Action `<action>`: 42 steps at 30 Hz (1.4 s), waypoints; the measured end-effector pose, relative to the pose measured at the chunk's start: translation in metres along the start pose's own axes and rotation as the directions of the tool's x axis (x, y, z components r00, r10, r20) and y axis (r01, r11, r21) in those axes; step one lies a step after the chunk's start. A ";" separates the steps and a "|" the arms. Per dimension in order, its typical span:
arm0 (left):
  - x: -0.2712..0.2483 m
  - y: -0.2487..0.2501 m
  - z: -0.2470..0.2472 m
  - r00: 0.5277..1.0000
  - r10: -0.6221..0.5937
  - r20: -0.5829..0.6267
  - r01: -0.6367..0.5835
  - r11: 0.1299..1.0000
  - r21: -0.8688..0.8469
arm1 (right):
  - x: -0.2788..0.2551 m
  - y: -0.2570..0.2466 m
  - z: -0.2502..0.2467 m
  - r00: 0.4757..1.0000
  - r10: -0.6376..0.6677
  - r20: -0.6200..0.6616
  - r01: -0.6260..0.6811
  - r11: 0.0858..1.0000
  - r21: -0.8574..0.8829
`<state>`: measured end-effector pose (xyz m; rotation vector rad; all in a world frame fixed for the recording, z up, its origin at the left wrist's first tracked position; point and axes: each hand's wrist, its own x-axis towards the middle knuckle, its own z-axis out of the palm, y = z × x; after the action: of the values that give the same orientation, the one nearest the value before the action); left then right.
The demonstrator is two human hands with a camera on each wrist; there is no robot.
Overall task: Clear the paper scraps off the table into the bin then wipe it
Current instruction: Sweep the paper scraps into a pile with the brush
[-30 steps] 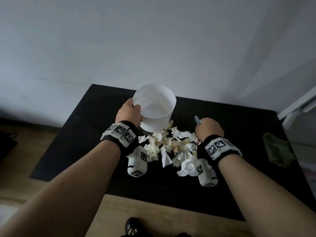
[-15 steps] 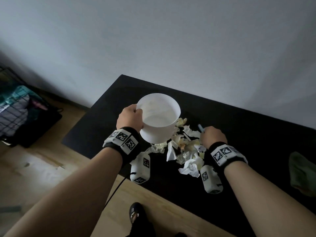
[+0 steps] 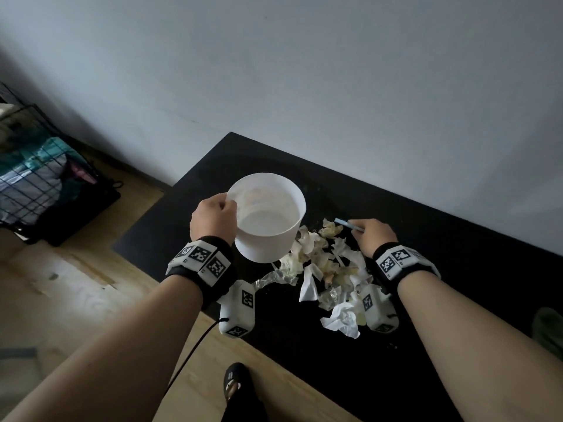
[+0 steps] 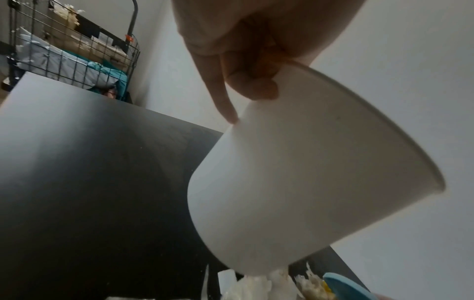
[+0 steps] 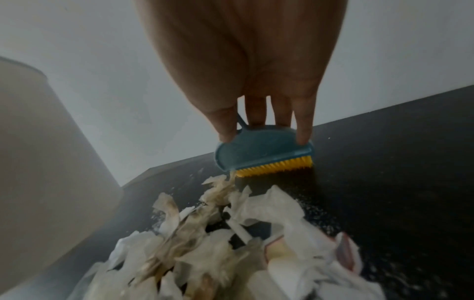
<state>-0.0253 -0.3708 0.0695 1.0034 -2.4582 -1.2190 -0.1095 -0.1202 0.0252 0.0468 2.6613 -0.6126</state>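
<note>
Black table (image 3: 457,300) against a pale grey wall (image 3: 335,71), wooden floor (image 3: 76,284) below its near edge. Light is dim.

Left hand (image 3: 213,219) holds a white bin (image 3: 268,220), a small round tub, lifted clear of the tabletop toward the table's left end. Thumb hooks over the rim, fingers curl against the outer wall; in the left wrist view one finger (image 4: 223,99) lies straight down the side. Bin is tilted, its mouth turned up and toward the person; inside looks mostly bare, with faint yellowish marks on the far wall.

Paper scraps (image 3: 323,275) lie in a loose heap mid-table, just beside and partly under the bin's base, running toward the near edge. White and cream torn pieces, some crumpled. Fine crumbs dot the dark surface around them.

Right hand (image 3: 373,236) sits at the far side of the heap, gripping a small blue brush (image 5: 261,151) with yellow bristles. Fingertips (image 5: 304,134) press over its back, bristles down on the table, touching the nearest scraps.

Green cloth (image 3: 548,327) lies at the right end of the table, well apart from the heap. Wire rack (image 3: 39,178) with bundled fabric stands on the floor at left. Black shoe (image 3: 234,379) shows below the near edge.
</note>
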 end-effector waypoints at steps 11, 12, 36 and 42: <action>0.014 -0.009 -0.010 0.998 -0.059 -0.016 0.059 0.998 -0.030 | 0.003 -0.048 -0.004 0.990 -0.130 -0.054 0.121 0.982 -0.144; 0.015 -0.010 -0.012 0.998 -0.065 -0.012 0.065 0.997 -0.044 | 0.005 -0.052 -0.001 0.988 -0.148 -0.049 0.140 0.980 -0.138; 0.041 -0.039 -0.047 0.993 -0.116 -0.036 0.114 0.992 -0.061 | 0.039 -0.119 0.035 0.953 -0.295 0.060 0.300 0.950 -0.090; 0.048 -0.039 -0.043 0.991 -0.128 -0.025 0.126 0.990 -0.064 | 0.032 -0.111 0.039 0.939 -0.227 0.257 0.288 0.928 -0.236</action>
<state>-0.0225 -0.4457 0.0623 1.1674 -2.3504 -1.3020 -0.1372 -0.2389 0.0266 -0.4349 2.5183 -0.3032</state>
